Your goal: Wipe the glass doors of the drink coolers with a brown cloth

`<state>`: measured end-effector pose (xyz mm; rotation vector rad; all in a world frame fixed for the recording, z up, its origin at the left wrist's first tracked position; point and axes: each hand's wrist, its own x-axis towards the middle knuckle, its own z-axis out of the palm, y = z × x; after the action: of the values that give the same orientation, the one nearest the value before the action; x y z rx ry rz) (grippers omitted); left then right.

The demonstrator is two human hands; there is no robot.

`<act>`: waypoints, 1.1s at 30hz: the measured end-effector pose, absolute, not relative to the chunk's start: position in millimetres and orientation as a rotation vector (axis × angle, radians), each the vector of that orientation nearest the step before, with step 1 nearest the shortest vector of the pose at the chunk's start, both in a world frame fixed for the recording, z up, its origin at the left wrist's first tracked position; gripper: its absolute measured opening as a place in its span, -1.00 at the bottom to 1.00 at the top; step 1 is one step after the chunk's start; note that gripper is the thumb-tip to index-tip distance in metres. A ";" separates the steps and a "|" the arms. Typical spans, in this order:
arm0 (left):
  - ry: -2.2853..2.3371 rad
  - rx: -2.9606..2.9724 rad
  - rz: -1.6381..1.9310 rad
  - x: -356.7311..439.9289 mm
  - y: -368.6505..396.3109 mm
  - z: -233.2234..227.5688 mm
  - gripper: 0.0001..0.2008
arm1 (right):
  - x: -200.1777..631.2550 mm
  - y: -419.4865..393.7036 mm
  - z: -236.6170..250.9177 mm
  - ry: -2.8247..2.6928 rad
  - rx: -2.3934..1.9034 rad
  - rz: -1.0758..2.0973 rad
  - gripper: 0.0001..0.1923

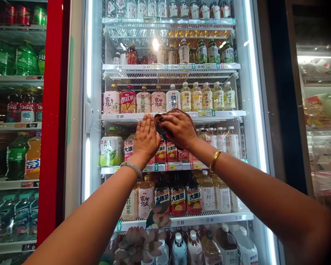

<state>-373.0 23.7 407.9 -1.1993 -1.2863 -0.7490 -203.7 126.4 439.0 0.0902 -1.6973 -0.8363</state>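
Observation:
My left hand [146, 137] lies flat against the glass door [165, 33] of a lit drinks fridge. Its fingers are straight and hold nothing. Just to the right, my right hand [180, 129] is closed over a dark brown cloth [159, 118] and presses it to the glass. Most of the cloth is hidden under the fingers and palm. Behind the glass, a shelf of bottles [157, 99] shows above the hands, with dark tea bottles [172, 149] partly covered below them.
Floral decals [161, 215] appear low on the glass. A red-framed fridge [53, 121] with more bottles stands at the left. At the right, a dark frame [285, 95] borders another cabinet with packaged goods [321, 106]. Bright light strips [254, 92] run down the fridge sides.

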 end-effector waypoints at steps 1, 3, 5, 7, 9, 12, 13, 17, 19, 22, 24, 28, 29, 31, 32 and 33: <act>-1.286 -1.198 -0.747 -372.8 23.4 407.8 -0.28 | -195.9 131.3 431.9 -1.726 0.147 -0.887 -0.69; -1.287 -1.201 -0.743 -372.4 23.3 407.6 -0.28 | -176.3 144.8 425.2 -1.750 0.208 -0.967 -0.69; -1.290 -1.206 -0.745 -372.0 23.9 407.5 -0.27 | -161.8 155.5 431.0 -1.710 0.132 -0.955 -0.71; -1.290 -1.211 -0.753 -371.8 24.9 407.8 -0.27 | -161.2 156.4 445.2 -1.603 -0.065 -0.817 -0.73; -1.285 -1.214 -0.763 -371.9 25.6 408.1 -0.27 | -175.2 146.8 458.2 -1.502 -0.235 -0.657 -0.73; -1.281 -1.219 -0.774 -372.5 25.6 407.1 -0.26 | -205.0 125.8 457.3 -1.536 -0.221 -0.629 -0.67; -1.282 -1.220 -0.775 -372.8 25.3 406.1 -0.26 | -211.6 121.1 450.1 -1.583 -0.160 -0.670 -0.66; -1.287 -1.234 -0.781 -374.3 23.4 398.8 -0.27 | -201.3 127.7 405.6 -1.722 0.119 -0.848 -0.68; -1.292 -1.239 -0.788 -374.9 23.0 394.9 -0.27 | -180.9 142.2 391.0 -1.759 0.224 -0.941 -0.66; -1.298 -1.231 -0.785 -374.7 23.2 391.7 -0.26 | -158.3 157.8 397.1 -1.727 0.175 -0.962 -0.70; -1.294 -1.227 -0.781 -374.2 23.7 391.2 -0.26 | -160.4 155.1 415.7 -1.655 -0.004 -0.834 -0.75; -1.276 -1.223 -0.784 -374.9 24.0 391.2 -0.28 | -198.2 123.3 444.1 -1.589 -0.234 -0.613 -0.71; -1.271 -1.223 -0.784 -375.7 23.7 390.6 -0.28 | -208.0 114.9 443.3 -1.620 -0.209 -0.629 -0.69; -1.261 -1.230 -0.776 -378.1 22.3 387.9 -0.29 | -219.5 104.6 431.3 -1.698 -0.109 -0.707 -0.67; -1.257 -1.237 -0.767 -379.6 21.1 385.7 -0.29 | -219.8 103.7 421.4 -1.727 -0.055 -0.744 -0.67; -1.253 -1.248 -0.756 -381.2 19.7 382.8 -0.29 | -216.2 106.0 410.5 -1.749 0.000 -0.780 -0.68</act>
<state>-381.2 19.7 382.8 -1.2478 -1.2531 -0.7558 -216.2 106.0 410.5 -0.0005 -1.7489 -0.7797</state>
